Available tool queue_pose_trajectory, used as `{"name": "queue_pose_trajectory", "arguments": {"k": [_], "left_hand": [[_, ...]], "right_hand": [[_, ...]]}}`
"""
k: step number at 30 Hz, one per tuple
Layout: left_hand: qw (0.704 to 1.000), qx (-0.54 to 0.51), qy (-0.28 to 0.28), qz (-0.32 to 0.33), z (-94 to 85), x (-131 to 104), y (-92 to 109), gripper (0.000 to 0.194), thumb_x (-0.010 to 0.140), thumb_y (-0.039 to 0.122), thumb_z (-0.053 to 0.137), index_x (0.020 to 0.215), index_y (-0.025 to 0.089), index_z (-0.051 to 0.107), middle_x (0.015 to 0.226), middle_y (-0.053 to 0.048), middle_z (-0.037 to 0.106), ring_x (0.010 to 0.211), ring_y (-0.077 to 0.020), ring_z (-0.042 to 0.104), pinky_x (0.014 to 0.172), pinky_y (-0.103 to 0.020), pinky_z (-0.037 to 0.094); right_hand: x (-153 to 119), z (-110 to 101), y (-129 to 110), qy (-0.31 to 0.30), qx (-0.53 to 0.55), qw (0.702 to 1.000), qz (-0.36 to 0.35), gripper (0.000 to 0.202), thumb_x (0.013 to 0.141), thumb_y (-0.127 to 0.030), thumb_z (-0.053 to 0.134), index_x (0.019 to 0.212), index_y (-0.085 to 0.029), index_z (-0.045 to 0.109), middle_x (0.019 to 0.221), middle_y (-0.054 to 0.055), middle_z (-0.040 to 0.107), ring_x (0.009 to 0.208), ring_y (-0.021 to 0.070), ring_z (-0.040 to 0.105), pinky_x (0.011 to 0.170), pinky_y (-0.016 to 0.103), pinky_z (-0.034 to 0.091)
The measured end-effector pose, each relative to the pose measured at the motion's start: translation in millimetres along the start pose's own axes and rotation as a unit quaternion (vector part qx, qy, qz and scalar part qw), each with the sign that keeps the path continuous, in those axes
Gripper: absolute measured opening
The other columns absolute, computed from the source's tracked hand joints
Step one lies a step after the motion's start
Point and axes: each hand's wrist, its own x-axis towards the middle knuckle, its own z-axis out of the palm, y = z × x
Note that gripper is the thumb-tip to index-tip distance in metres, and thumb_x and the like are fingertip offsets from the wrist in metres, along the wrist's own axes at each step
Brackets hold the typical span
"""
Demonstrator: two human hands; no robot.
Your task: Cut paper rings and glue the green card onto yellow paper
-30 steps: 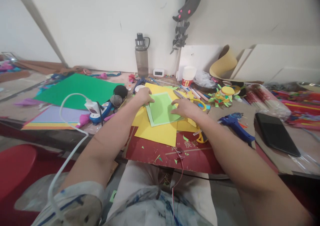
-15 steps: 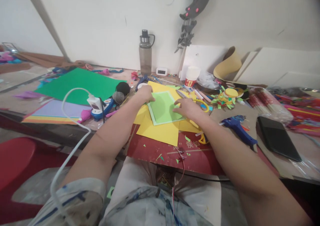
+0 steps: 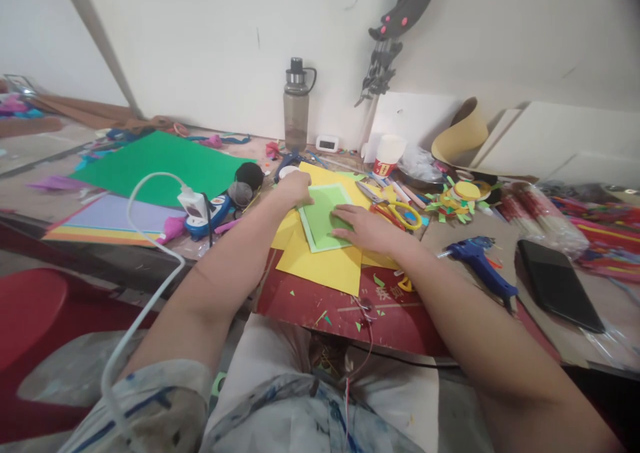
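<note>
A light green paper (image 3: 323, 223) with a paler border lies on several yellow sheets (image 3: 330, 267). My left hand (image 3: 299, 187) is at its upper left corner, fingertips on the edge; whether it grips the paper is hidden. Spread out over the right part of the green paper, my right hand (image 3: 361, 228) touches its surface with the fingers apart. Yellow-handled scissors (image 3: 406, 214) lie just beyond my right hand.
Behind stand a bottle (image 3: 296, 116), a small white clock (image 3: 327, 143) and a paper cup (image 3: 388, 157). A blue glue gun (image 3: 483, 266) and a black phone (image 3: 557, 285) lie right. A white cable (image 3: 131, 319) loops on the left, near a green sheet (image 3: 165, 169).
My right hand has moved left over the green paper and lies flatter on it, uncovering more of the scissors. My left hand stays at the upper left corner. The view has shifted slightly.
</note>
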Motion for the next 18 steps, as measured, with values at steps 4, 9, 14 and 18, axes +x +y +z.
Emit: {"name": "queue_pose_trajectory", "arguments": {"k": [4,9,14,18], "left_hand": [[0.993,0.113,-0.011,0.032,2.5,0,4,0.057,0.083,0.029,0.077,0.138,0.015,0.066,0.141,-0.016,0.067,0.136,-0.0302,0.058,0.112,-0.029,0.043],[0.991,0.124,-0.005,0.06,12.6,1,10,0.054,0.095,0.034,0.061,0.14,0.005,0.063,0.142,-0.024,0.063,0.135,-0.0353,0.057,0.113,-0.036,0.042],[0.993,0.109,0.034,0.032,20.4,4,7,0.064,0.092,0.045,0.066,0.144,0.008,0.059,0.146,-0.025,0.056,0.138,-0.0376,0.053,0.113,-0.041,0.043],[0.996,0.083,0.035,0.001,18.5,6,2,0.068,0.088,0.049,0.071,0.142,0.009,0.061,0.139,-0.024,0.063,0.134,-0.037,0.057,0.11,-0.041,0.046]], "right_hand": [[-2,3,0,-0.025,0.002,1.0,0.011,0.059,0.102,-0.046,0.058,0.151,-0.013,0.055,0.162,0.02,0.047,0.152,0.0302,0.042,0.127,0.047,0.032],[-2,3,3,-0.028,0.011,0.999,0.012,0.058,0.101,-0.045,0.058,0.152,-0.018,0.054,0.162,0.017,0.047,0.152,0.029,0.043,0.127,0.047,0.032],[-3,0,6,-0.034,0.01,0.999,0.021,0.06,0.101,-0.045,0.059,0.153,-0.014,0.053,0.163,0.018,0.046,0.152,0.0298,0.043,0.127,0.047,0.033],[-3,-1,13,-0.033,-0.015,0.999,0.029,0.051,0.102,-0.035,0.057,0.149,-0.015,0.058,0.161,0.017,0.049,0.15,0.0299,0.046,0.127,0.052,0.032]]}}
